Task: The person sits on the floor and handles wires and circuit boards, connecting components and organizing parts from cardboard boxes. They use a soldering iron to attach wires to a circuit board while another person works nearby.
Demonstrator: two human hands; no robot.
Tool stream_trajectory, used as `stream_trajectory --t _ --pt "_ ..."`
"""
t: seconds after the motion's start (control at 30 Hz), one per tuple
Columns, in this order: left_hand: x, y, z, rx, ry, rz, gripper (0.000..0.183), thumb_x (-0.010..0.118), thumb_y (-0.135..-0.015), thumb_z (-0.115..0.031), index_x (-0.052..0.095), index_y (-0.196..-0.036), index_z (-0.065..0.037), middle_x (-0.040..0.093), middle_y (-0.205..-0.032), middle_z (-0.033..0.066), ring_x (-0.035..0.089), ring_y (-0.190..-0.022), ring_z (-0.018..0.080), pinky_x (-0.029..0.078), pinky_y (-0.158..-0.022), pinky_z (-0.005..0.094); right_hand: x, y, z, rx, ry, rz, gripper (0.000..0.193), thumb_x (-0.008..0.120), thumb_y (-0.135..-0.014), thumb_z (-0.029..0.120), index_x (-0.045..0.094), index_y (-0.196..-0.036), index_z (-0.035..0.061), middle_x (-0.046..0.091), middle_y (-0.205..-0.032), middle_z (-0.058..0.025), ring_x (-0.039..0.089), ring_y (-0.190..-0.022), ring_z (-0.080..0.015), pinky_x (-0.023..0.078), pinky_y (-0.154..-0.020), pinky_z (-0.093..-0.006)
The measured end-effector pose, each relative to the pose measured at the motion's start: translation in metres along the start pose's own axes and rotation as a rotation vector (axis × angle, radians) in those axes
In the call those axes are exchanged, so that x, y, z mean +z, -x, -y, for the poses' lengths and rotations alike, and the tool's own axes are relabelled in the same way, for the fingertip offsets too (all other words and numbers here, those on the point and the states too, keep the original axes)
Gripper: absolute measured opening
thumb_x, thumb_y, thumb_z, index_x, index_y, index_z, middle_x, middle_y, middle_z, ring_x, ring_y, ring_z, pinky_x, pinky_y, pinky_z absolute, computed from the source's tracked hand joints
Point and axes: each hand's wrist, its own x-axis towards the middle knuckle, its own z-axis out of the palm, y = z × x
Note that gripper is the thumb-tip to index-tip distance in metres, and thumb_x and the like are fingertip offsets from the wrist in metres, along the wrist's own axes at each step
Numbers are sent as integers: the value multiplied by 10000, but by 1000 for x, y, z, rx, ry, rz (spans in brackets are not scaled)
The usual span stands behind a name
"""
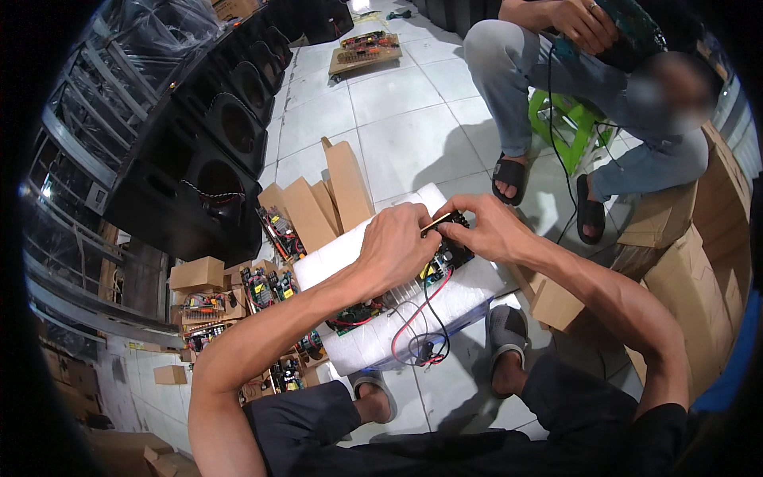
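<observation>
A circuit board (433,267) with a metal heatsink, yellow components and dark parts lies across a white foam block (469,288) in front of me. Over its far right end, my left hand (395,245) is closed, its fingertips at a thin pale strip (436,223). My right hand (486,229) pinches close beside it, against the dark end of the board; what lies between those fingers is mostly hidden. Red and black wires (407,324) hang from the board's near side to a small black connector (427,350).
Several circuit boards (270,286) and cardboard boxes (306,215) crowd the left. Black speaker cabinets (211,167) line the far left. Opposite, a person (509,87) sits on a green stool (563,131), holding a dark tool with a cord. Large cartons (675,270) stand at right.
</observation>
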Motion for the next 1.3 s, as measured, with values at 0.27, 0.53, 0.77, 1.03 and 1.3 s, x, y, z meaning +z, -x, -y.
stream_trajectory --t 0.27,0.53,0.77,1.03,1.3 --pt "11 1 4 23 -16 -105 274 655 -792 -208 697 -837 59 657 -678 242 680 -655 347 530 -661 434 12 -5 -14 -117 47 -115 322 625 -847 210 728 -1026 -37 727 -860 -219 712 -798 -305 542 -754 -390" --pt "5 -4 19 -105 223 18 223 668 -813 -152 718 -897 49 705 -762 174 684 -699 244 534 -694 372 4 5 -16 -259 162 -373 392 675 -900 302 703 -1110 -28 703 -1045 -252 704 -853 -341 540 -757 -405" --pt "6 -4 15 -58 196 7 224 637 -786 -169 716 -869 23 709 -809 221 693 -776 375 532 -735 441 33 50 28 200 36 -206 366 697 -893 312 735 -833 -46 683 -678 -203 684 -614 -315 525 -616 -407" --pt "7 -5 22 -66 239 6 230 627 -784 -171 714 -873 23 713 -821 210 691 -780 380 533 -735 446 59 47 31 223 40 -67 297 706 -836 252 743 -818 -42 689 -689 -205 698 -629 -277 536 -622 -390" --pt "-3 -3 17 -65 216 93 271 660 -836 -178 735 -975 42 725 -824 178 699 -735 238 545 -700 362 24 34 63 572 -814 -2 185 657 -918 115 616 -753 43 447 -609 61 317 -469 -19 188 -421 -240"
